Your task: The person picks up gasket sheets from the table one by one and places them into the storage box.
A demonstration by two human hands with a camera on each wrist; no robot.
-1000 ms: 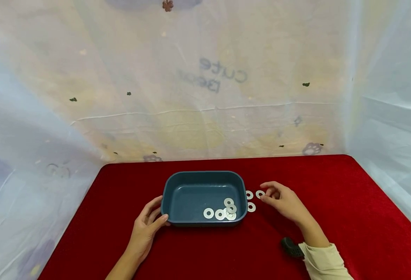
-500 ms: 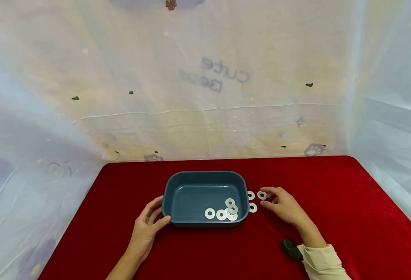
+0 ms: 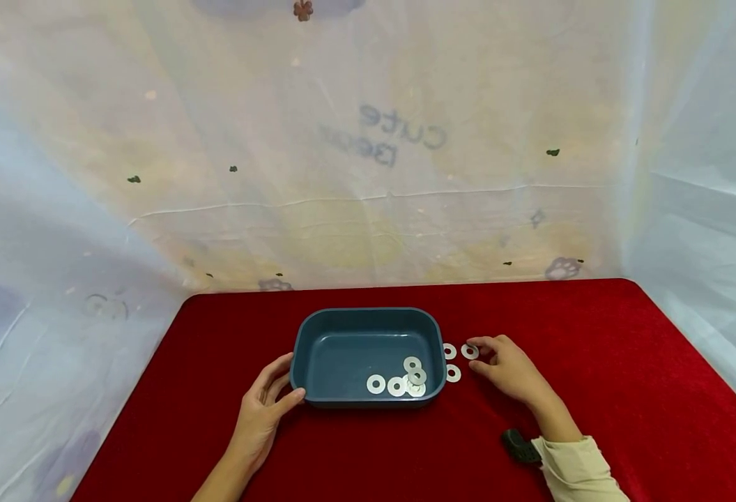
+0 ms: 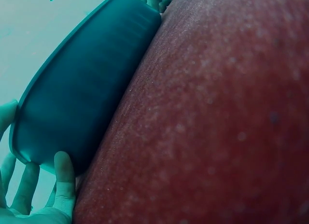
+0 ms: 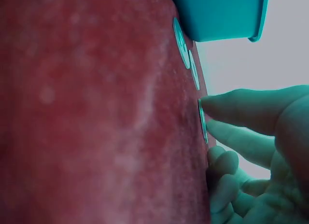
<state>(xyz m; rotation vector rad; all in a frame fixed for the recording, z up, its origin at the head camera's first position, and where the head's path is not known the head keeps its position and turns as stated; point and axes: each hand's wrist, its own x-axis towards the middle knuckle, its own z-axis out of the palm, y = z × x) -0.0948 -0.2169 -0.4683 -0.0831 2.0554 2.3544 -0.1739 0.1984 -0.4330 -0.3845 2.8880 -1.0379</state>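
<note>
In the head view a dark blue-grey rectangular tub [image 3: 355, 348] stands on the red cloth. Several flat metal washers [image 3: 376, 384] lie in it, some overlapping at its near right corner. My left hand [image 3: 260, 413] grips the tub's left end, thumb at the near corner of the rim and fingers along the side. To the right of the tub, my right hand [image 3: 509, 369] pinches a loose washer [image 3: 470, 351] by its edges, between thumb and a bent fingertip. That washer lies flat on the cloth; its contact with the fingertips is partly hidden.
Two more washers, a far one [image 3: 449, 351] and a near one [image 3: 453, 374], lie against the tub's right side. Red cloth [image 3: 368, 453] covers the table. A pale printed curtain [image 3: 368, 230] rises behind it. A dark strap [image 3: 520, 446] shows at the right wrist.
My right hand's fingertips have come down to the loose washer's edges, and the hand has since stayed there. The tub, the washers and my left hand show no clear movement.
</note>
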